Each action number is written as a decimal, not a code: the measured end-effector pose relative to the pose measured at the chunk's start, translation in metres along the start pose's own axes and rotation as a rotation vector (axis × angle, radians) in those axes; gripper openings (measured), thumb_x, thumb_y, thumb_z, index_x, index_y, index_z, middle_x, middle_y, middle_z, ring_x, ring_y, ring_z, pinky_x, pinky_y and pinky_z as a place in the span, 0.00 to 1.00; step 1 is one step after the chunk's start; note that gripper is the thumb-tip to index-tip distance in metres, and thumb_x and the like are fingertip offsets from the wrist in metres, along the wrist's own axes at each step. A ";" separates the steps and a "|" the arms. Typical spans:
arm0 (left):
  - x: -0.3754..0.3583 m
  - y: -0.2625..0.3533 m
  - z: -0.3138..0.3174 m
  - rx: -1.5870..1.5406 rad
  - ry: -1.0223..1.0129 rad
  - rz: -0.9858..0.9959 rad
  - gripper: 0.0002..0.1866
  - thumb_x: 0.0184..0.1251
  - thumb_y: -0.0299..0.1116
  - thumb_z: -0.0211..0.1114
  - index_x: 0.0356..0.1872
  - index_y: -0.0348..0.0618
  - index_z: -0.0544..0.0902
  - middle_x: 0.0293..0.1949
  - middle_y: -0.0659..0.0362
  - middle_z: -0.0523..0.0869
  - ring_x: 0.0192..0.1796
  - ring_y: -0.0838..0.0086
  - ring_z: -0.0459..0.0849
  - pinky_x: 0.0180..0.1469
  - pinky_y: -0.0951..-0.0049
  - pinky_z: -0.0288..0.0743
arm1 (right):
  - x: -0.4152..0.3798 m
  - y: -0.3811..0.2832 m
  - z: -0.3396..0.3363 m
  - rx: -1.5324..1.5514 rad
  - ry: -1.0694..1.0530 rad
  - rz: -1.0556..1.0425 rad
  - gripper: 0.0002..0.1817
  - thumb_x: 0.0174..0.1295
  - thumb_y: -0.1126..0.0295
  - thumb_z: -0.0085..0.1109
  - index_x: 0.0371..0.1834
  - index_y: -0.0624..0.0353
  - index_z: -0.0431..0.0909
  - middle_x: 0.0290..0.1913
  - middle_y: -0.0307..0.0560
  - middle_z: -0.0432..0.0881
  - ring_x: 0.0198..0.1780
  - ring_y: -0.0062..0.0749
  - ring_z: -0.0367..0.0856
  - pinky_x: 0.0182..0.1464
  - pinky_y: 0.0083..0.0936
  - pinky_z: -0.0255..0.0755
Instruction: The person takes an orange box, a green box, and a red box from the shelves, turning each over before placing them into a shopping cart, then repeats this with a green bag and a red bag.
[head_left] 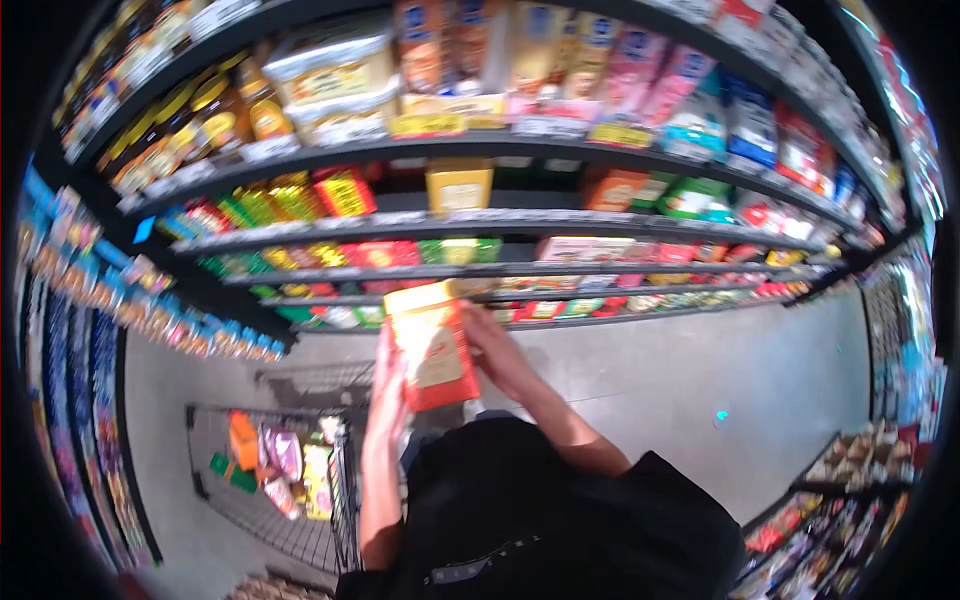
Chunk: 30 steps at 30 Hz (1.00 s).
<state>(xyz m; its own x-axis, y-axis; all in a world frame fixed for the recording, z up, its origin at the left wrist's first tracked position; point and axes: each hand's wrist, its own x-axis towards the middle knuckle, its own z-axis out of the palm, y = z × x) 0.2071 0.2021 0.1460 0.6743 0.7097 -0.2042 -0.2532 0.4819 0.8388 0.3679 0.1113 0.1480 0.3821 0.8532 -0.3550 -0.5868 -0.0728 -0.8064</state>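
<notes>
An orange-red box with a yellow top and a pale label is held up in front of my chest, tilted slightly. My left hand is closed against its left side, and my right hand grips the right side. Most of the fingers are hidden behind it. Beyond the box, on a middle shelf, stands a yellow box with a pale label.
A black wire shopping cart stands on the left, holding an orange box, a green box and several colourful packets. Stocked shelves curve across the front. Grey floor lies to the right, with another low display at lower right.
</notes>
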 end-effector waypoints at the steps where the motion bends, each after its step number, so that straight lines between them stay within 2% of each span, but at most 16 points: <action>1: -0.001 0.001 -0.004 -0.030 0.004 -0.012 0.34 0.76 0.34 0.53 0.78 0.47 0.49 0.78 0.53 0.52 0.78 0.66 0.54 0.76 0.66 0.53 | -0.001 -0.001 0.001 -0.052 0.012 -0.022 0.28 0.73 0.56 0.53 0.72 0.50 0.61 0.63 0.41 0.73 0.63 0.25 0.73 0.63 0.33 0.69; 6: -0.020 0.021 -0.032 -0.006 -0.007 0.067 0.36 0.74 0.27 0.53 0.78 0.42 0.47 0.78 0.53 0.51 0.77 0.67 0.55 0.76 0.66 0.52 | 0.004 -0.001 0.016 -0.266 -0.142 -0.084 0.32 0.69 0.61 0.60 0.73 0.53 0.59 0.60 0.47 0.76 0.59 0.27 0.75 0.58 0.31 0.72; 7: -0.029 0.037 -0.033 0.019 0.007 0.027 0.37 0.73 0.25 0.53 0.78 0.41 0.45 0.78 0.52 0.51 0.78 0.66 0.53 0.76 0.66 0.49 | 0.010 0.006 0.023 -0.358 -0.174 -0.095 0.35 0.66 0.63 0.63 0.74 0.53 0.57 0.58 0.48 0.78 0.56 0.28 0.77 0.55 0.30 0.74; 9: -0.048 0.034 -0.069 -0.003 0.023 0.124 0.39 0.69 0.22 0.54 0.78 0.41 0.46 0.79 0.53 0.48 0.80 0.69 0.45 0.78 0.66 0.43 | 0.021 0.015 0.040 -0.535 -0.301 -0.010 0.35 0.65 0.68 0.65 0.72 0.58 0.58 0.56 0.50 0.79 0.52 0.30 0.80 0.53 0.29 0.75; 10: -0.062 0.050 -0.076 0.115 0.039 0.182 0.40 0.68 0.20 0.56 0.78 0.41 0.46 0.79 0.54 0.47 0.80 0.70 0.43 0.78 0.68 0.40 | 0.024 0.022 0.047 -0.585 -0.376 -0.035 0.35 0.64 0.70 0.66 0.72 0.59 0.59 0.57 0.50 0.79 0.53 0.30 0.80 0.54 0.30 0.75; 12: -0.086 0.054 -0.107 0.147 0.122 0.116 0.40 0.68 0.23 0.61 0.77 0.39 0.51 0.78 0.55 0.53 0.78 0.71 0.50 0.77 0.69 0.45 | 0.029 0.027 0.088 -0.581 -0.532 -0.006 0.35 0.61 0.73 0.67 0.70 0.61 0.61 0.59 0.49 0.78 0.56 0.31 0.79 0.56 0.30 0.75; 13: -0.096 0.048 -0.130 0.289 0.108 0.228 0.39 0.69 0.27 0.63 0.76 0.38 0.53 0.77 0.55 0.55 0.76 0.72 0.54 0.76 0.70 0.48 | 0.024 0.025 0.117 -0.540 -0.586 0.055 0.35 0.60 0.75 0.68 0.70 0.62 0.61 0.60 0.49 0.78 0.57 0.31 0.79 0.58 0.30 0.75; 15: -0.124 0.063 -0.140 0.142 0.189 0.338 0.37 0.69 0.28 0.65 0.75 0.38 0.56 0.76 0.56 0.59 0.73 0.72 0.60 0.73 0.71 0.55 | 0.027 0.043 0.157 -0.565 -0.693 0.031 0.35 0.58 0.77 0.67 0.69 0.63 0.62 0.61 0.48 0.78 0.59 0.32 0.78 0.59 0.28 0.74; 18: -0.167 0.061 -0.174 0.035 0.453 0.308 0.34 0.69 0.29 0.64 0.73 0.38 0.61 0.73 0.55 0.65 0.69 0.73 0.67 0.70 0.71 0.60 | 0.041 0.081 0.217 -0.583 -0.798 0.147 0.33 0.58 0.79 0.66 0.67 0.62 0.63 0.60 0.48 0.78 0.58 0.31 0.79 0.59 0.26 0.74; 20: -0.193 0.036 -0.203 0.250 0.719 0.373 0.28 0.70 0.29 0.63 0.70 0.39 0.68 0.67 0.52 0.73 0.64 0.72 0.73 0.66 0.69 0.66 | 0.047 0.105 0.258 -0.610 -0.797 0.214 0.33 0.58 0.78 0.67 0.67 0.63 0.62 0.59 0.48 0.78 0.56 0.28 0.80 0.57 0.25 0.75; 22: -0.225 0.013 -0.224 0.316 0.864 0.408 0.26 0.71 0.29 0.62 0.69 0.39 0.69 0.65 0.51 0.75 0.63 0.71 0.75 0.65 0.68 0.68 | 0.065 0.145 0.291 -0.617 -0.784 0.147 0.43 0.58 0.74 0.70 0.73 0.62 0.52 0.58 0.49 0.75 0.53 0.29 0.80 0.53 0.26 0.76; 24: -0.253 -0.018 -0.232 0.320 1.168 0.301 0.23 0.69 0.28 0.62 0.65 0.39 0.73 0.58 0.47 0.81 0.59 0.60 0.81 0.61 0.66 0.72 | 0.097 0.198 0.313 -0.680 -0.736 0.069 0.49 0.57 0.72 0.72 0.76 0.61 0.46 0.57 0.49 0.73 0.51 0.29 0.79 0.52 0.25 0.76; 26: -0.266 -0.054 -0.235 0.455 1.242 0.238 0.20 0.68 0.27 0.62 0.61 0.39 0.76 0.53 0.47 0.83 0.54 0.56 0.82 0.57 0.63 0.74 | 0.102 0.231 0.349 -0.747 -0.649 -0.016 0.54 0.54 0.71 0.75 0.76 0.63 0.42 0.54 0.45 0.72 0.46 0.24 0.78 0.50 0.21 0.75; 27: -0.272 -0.066 -0.232 0.602 1.305 0.182 0.17 0.66 0.25 0.62 0.56 0.39 0.78 0.48 0.46 0.85 0.49 0.52 0.84 0.53 0.61 0.76 | 0.102 0.250 0.365 -0.678 -0.648 -0.041 0.52 0.53 0.71 0.76 0.74 0.66 0.46 0.51 0.43 0.74 0.45 0.22 0.77 0.49 0.20 0.75; 29: -0.281 -0.057 -0.214 0.778 1.280 0.023 0.13 0.62 0.24 0.63 0.48 0.39 0.80 0.41 0.48 0.85 0.43 0.52 0.83 0.46 0.59 0.76 | 0.114 0.298 0.381 -0.739 -0.624 -0.096 0.48 0.52 0.71 0.76 0.69 0.68 0.51 0.49 0.44 0.76 0.47 0.23 0.78 0.49 0.20 0.75; 30: -0.277 -0.076 -0.223 1.195 1.306 0.371 0.11 0.61 0.24 0.62 0.44 0.38 0.81 0.37 0.51 0.84 0.38 0.56 0.83 0.41 0.58 0.75 | 0.121 0.324 0.389 -0.768 -0.617 -0.113 0.45 0.51 0.71 0.76 0.67 0.68 0.53 0.49 0.45 0.77 0.47 0.23 0.78 0.48 0.20 0.75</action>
<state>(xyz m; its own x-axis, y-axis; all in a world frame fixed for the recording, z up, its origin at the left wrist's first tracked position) -0.1154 0.0830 0.0263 -0.3655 0.8703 0.3302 0.7323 0.0498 0.6791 -0.0539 0.3915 0.0276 -0.1598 0.9793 -0.1246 0.1354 -0.1032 -0.9854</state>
